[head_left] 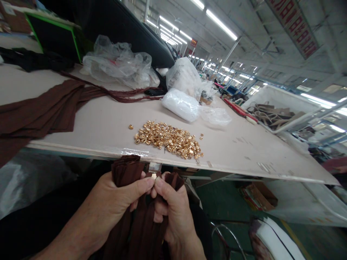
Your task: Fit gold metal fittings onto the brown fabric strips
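Observation:
My left hand (119, 196) is closed around a bunch of brown zipper tape (127, 169), its thumb and fingertips pinched together at the front. Facing it, my right hand (173, 202) is also closed on brown zipper tape (175, 179). Between the two sets of fingertips sits a small gold piece that looks like a zipper slider (154, 176). The tape's lower lengths hang below both hands. A small metal fixture (155, 167) at the table edge is just beyond the fingertips. On the table past it lies a heap of gold zipper sliders (168, 139).
More brown strips (48, 112) lie across the table (238, 151) at left. Clear plastic bags (116, 63) and a white plastic-wrapped packet (181, 105) rest behind the heap. At right stands a white bin (295, 101) with strips inside; a cardboard box (261, 195) is under the table.

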